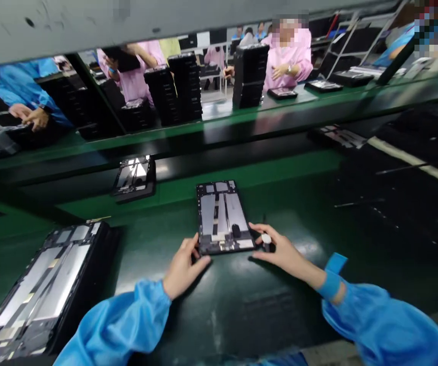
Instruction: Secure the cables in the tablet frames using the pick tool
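Note:
An opened tablet [224, 211] lies on the green work surface in front of me, its inner side up, showing silvery plates, flat cables and a board along the near edge. My left hand [186, 264] grips its near left corner, fingers along the side and thumb by the near edge. At the near right side, my right hand [280, 251] has its fingertips against the tablet's edge. A small dark tool with a round white end [266, 238] sits between that hand's thumb and fingers; its exact kind cannot be made out.
A stack of opened tablets [47, 284] stands at the left, with a smaller stack [135, 175] behind. Dark mat [402, 203] with thin tools lies right. Across the raised green shelf [219, 132] stand tall black stacks [251, 76] and co-workers in pink and blue. A grey beam [165, 23] crosses overhead.

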Demonstrator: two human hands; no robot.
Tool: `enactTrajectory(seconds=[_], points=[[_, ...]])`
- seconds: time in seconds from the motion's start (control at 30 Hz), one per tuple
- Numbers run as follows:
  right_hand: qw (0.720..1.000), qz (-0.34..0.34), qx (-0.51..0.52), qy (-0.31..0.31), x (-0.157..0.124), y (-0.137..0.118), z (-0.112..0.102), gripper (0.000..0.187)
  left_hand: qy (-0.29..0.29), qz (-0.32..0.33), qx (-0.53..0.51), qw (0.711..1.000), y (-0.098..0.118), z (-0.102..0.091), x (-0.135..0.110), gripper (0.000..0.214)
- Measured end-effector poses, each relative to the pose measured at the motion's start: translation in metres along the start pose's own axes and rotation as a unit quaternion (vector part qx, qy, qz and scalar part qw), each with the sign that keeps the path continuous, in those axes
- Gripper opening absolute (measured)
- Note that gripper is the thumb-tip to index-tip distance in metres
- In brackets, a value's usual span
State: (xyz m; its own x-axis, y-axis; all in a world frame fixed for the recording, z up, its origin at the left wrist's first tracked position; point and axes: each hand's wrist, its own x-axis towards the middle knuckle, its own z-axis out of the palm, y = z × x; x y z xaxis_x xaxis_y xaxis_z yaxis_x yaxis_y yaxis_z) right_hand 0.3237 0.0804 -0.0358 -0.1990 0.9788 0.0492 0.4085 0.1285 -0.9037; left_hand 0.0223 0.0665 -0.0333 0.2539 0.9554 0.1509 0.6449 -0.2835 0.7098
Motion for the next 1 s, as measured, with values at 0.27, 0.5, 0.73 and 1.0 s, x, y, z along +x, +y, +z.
enactTrajectory(seconds=[0.27,0.5,0.73,1.0], points=[[0.997,0.003,-0.075,-0.004,-0.068,-0.019,-0.008,0.04,-0.037,0.037,0.069,0.996,0.035,-0.006,-0.076,0.053],[0.99,-0.107,-0.07,-0.063,-0.057,-0.061,0.027,0.027,0.001,0.138,0.094,0.986,0.049,-0.001,-0.059,0.018],[0.98,-0.152,-0.056,-0.112,-0.04,-0.071,0.06,0.018,0.009,0.094,-0.073,0.993,0.048,0.009,-0.052,0.009],[0.989,-0.131,-0.026,-0.071,-0.036,-0.069,0.07,0.02,-0.025,0.009,-0.145,0.989,0.049,0.007,-0.049,0.01]])
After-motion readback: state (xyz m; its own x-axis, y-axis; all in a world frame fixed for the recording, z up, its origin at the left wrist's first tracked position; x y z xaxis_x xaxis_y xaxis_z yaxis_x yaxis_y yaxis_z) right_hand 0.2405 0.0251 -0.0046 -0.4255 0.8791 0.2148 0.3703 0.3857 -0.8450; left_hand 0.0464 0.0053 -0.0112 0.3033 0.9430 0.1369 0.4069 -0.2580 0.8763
